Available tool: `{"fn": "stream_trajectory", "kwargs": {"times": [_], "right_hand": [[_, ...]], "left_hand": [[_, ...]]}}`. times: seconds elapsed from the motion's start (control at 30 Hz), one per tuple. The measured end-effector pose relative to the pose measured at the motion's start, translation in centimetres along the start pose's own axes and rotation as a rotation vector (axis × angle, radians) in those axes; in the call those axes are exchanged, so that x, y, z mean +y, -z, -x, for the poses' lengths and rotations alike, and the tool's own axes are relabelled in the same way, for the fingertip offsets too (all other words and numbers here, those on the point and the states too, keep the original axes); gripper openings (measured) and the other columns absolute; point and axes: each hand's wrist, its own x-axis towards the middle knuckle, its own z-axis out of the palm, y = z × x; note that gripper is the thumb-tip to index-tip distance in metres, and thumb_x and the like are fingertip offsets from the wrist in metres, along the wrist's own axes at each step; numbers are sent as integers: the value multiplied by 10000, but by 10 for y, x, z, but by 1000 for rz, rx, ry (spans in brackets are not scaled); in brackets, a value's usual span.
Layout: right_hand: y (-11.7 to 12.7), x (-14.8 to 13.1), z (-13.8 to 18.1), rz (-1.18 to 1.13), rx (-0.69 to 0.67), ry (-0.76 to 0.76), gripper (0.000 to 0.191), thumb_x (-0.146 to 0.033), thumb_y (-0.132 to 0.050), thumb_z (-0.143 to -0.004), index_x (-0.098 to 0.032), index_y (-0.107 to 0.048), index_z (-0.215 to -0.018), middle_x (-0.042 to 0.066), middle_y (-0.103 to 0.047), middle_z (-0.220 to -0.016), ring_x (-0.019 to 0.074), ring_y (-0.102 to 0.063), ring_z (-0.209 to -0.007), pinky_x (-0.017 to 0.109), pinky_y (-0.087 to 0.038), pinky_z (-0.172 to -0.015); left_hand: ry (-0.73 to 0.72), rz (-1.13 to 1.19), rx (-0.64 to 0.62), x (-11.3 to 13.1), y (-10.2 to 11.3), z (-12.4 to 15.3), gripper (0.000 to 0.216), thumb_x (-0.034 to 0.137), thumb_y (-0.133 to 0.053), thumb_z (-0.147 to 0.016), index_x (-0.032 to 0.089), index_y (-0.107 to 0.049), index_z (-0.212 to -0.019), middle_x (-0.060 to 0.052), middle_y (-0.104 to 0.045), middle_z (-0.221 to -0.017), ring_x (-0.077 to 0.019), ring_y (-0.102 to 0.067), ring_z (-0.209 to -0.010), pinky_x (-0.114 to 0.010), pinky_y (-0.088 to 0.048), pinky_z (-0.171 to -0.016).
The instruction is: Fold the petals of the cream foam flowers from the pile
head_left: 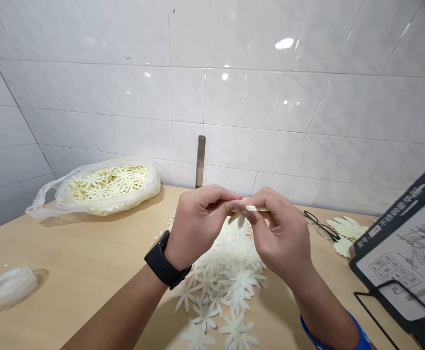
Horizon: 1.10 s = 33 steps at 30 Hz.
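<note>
Above the middle of the table, my left hand (207,226) and my right hand (280,228) meet at the fingertips. Both are closed in a pinch on a pale cream flower-shaped piece (240,221), seen nearly edge-on, with a few petals hanging below the fingers. Much of it is hidden by the fingers. Below lies a loose pile of similar many-petalled flower pieces (230,272), thin and flat, spreading toward the near edge of the view. A black watch (165,262) is on my left wrist and a blue band (358,335) on my right.
On the left, an open plastic bag (150,192) holds many flower pieces. A clear container with white material (10,286) sits at the near left. Eyeglasses (322,226), more flower pieces (345,228) and a dark printed box (413,253) are at right. A metal strip (200,163) stands against the tiled wall.
</note>
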Motion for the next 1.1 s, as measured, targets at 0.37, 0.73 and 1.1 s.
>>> {"fn": "stream_trajectory", "kwargs": {"times": [0.37,0.73,1.1], "right_hand": [[5,3,-3,-31,45,-177,142,-172,-605,-869,-187,-608,-728,4,-596,-650,141,-537,-585,264,-411,-522],[5,0,-3,-202,25,-111,58,-159,-629,-855,-201,-639,-816,10,-614,-728,152,-575,-656,275,-471,-578],[10,0,-8,-220,-24,-222,76,-134,-591,-868,-195,-629,-839,-5,-609,-727,129,-553,-659,239,-445,-573]], "left_hand": [[-146,-235,-112,15,8,-2,100,175,-656,-848,175,-751,-881,-43,-728,-797,-135,-634,-698,-249,-497,-636],[-104,-144,-26,20,11,-4,62,143,-622,-863,165,-680,-855,-17,-710,-769,-107,-638,-657,-194,-531,-594],[4,-205,-112,18,13,-3,53,186,-642,-853,174,-692,-843,-8,-718,-778,-118,-668,-687,-203,-557,-652]]}}
